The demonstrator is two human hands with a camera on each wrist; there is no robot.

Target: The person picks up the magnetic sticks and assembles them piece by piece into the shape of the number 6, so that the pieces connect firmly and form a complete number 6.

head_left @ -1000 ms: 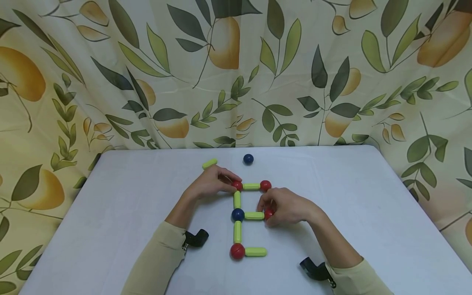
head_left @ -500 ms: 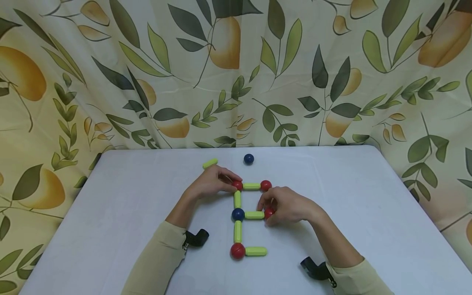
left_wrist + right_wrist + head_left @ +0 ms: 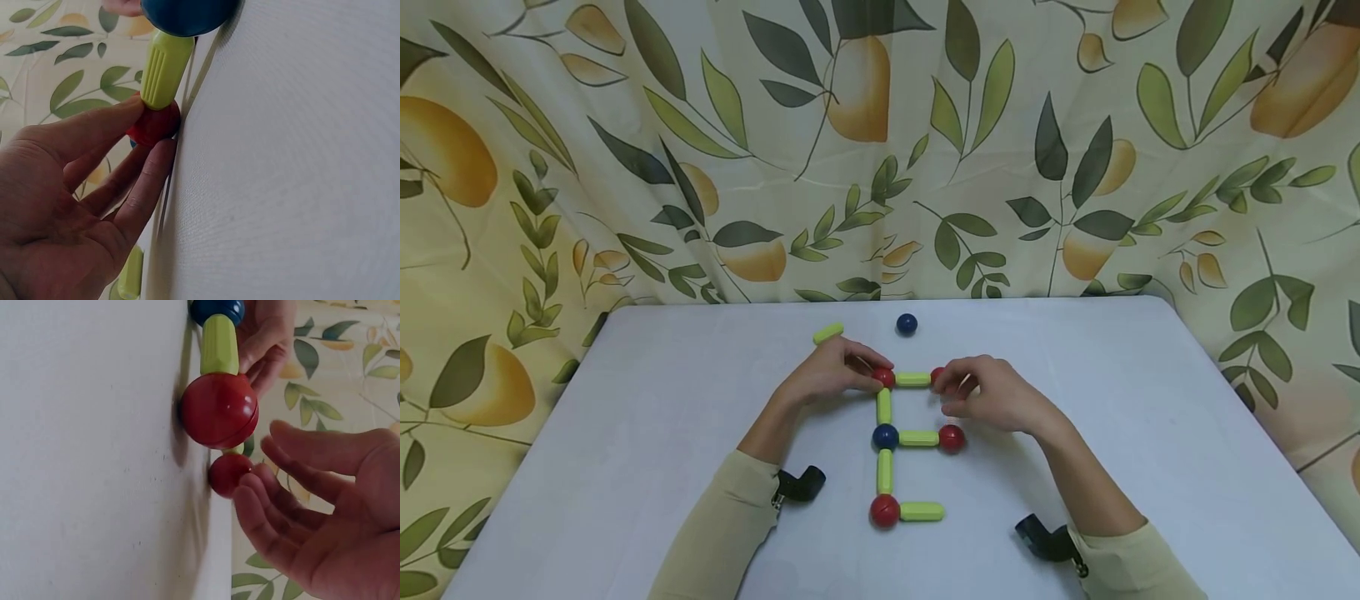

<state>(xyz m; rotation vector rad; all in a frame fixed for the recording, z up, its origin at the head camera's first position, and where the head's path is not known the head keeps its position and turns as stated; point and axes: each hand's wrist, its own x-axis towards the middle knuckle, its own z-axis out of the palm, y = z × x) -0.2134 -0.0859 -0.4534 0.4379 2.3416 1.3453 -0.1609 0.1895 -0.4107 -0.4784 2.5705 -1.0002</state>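
A figure of yellow-green rods and balls lies on the white table. My left hand [image 3: 832, 368] pinches the red ball [image 3: 154, 124] at its upper left corner between thumb and fingers. From that ball one rod [image 3: 913, 379] runs right and another [image 3: 166, 70] runs down to a blue ball [image 3: 886, 437]. My right hand [image 3: 992, 392] holds nothing; its fingers are loosely bent and overlap the upper right red ball [image 3: 229, 475] in the head view. Just below that hand, the middle right red ball [image 3: 219, 410] sits on the end of its rod [image 3: 918, 437], free of the fingers.
Lower down, a red ball [image 3: 885, 511] carries a rod [image 3: 922, 511] pointing right. Behind the figure lie a loose blue ball [image 3: 907, 324] and a loose rod [image 3: 828, 333], close to the left hand. A patterned cloth [image 3: 850, 192] hangs behind the table [image 3: 1112, 375].
My right hand has let go of the middle right red ball and moved up and away toward the upper right red ball. The left hand stays on its ball.
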